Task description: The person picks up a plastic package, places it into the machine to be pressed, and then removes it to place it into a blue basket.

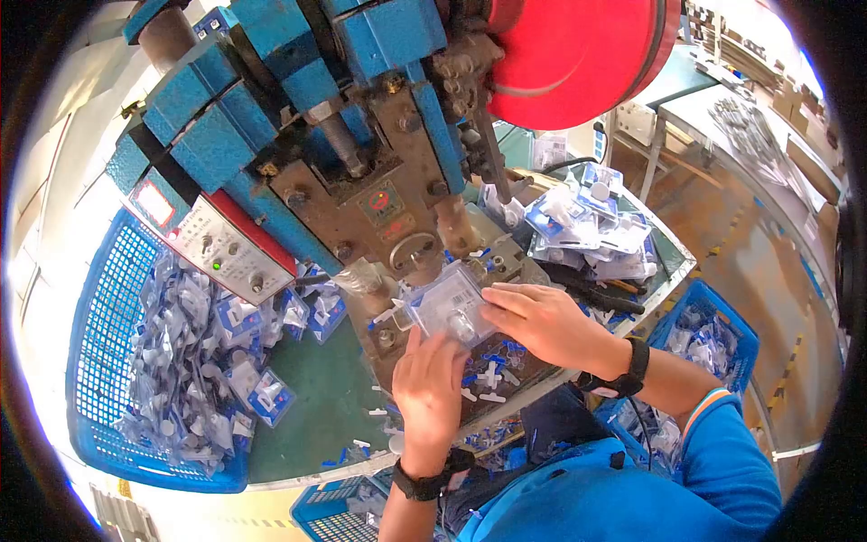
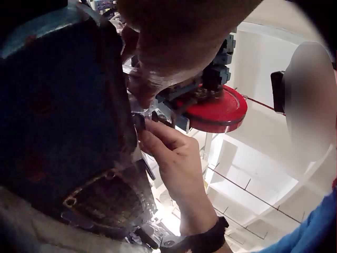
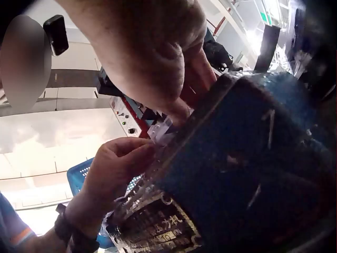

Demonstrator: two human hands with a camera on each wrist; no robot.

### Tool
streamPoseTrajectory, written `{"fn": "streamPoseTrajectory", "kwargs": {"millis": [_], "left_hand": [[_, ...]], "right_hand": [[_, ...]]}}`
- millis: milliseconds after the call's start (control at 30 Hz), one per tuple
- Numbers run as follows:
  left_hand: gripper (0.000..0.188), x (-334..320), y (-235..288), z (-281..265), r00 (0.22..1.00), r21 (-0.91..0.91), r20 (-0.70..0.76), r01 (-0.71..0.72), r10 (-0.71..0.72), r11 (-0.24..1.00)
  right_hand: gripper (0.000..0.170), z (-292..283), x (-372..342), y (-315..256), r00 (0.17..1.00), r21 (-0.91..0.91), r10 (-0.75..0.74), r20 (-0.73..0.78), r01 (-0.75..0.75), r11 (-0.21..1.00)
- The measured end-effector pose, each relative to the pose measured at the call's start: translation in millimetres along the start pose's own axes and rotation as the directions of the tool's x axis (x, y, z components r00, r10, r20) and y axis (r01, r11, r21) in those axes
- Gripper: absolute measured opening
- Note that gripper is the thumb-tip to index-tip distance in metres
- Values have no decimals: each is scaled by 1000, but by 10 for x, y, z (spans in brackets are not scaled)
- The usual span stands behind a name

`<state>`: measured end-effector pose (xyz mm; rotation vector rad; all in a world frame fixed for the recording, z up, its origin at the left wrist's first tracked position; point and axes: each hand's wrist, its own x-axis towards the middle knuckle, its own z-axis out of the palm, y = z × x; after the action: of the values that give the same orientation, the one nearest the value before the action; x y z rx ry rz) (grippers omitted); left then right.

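Note:
A clear plastic blister pack [image 1: 442,298] with a printed card and a white piece inside lies under the head of a blue press [image 1: 203,126]. My left hand [image 1: 427,387] pinches its near left edge, the fingers pointing toward the machine. At the right edge, my right hand [image 1: 553,327] grips the pack with fingers over the top. The right wrist view shows the left hand's [image 3: 113,166] thumb and forefinger together at the clear plastic. From the left wrist camera, the right hand [image 2: 176,158] has its thumb and fingertips closed at the pack's edge.
Small white and blue plastic pieces [image 1: 492,372] are scattered before the pack. A blue basket [image 1: 86,361] of filled packs stands left, beside a control box [image 1: 221,248]. More packs [image 1: 587,221] are piled at right, below the red flywheel [image 1: 578,59]. Another blue basket [image 1: 736,330] stands lower right.

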<state>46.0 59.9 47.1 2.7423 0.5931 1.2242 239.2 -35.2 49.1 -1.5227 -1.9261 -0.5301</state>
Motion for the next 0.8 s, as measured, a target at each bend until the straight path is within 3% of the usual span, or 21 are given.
{"fn": "streamPoseTrajectory", "kwargs": {"millis": [400, 600, 800], "left_hand": [[27, -72, -5, 8, 998, -5, 54, 34, -33, 999], [28, 23, -112, -40, 997, -98, 67, 34, -27, 995], [29, 9, -78, -27, 997, -71, 73, 39, -34, 997]], "right_hand": [[22, -48, 3, -81, 999, 139, 47, -2, -46, 989], [21, -3, 39, -33, 999, 127, 26, 34, -30, 991], [20, 2, 34, -70, 999, 70, 40, -3, -40, 997]]}}
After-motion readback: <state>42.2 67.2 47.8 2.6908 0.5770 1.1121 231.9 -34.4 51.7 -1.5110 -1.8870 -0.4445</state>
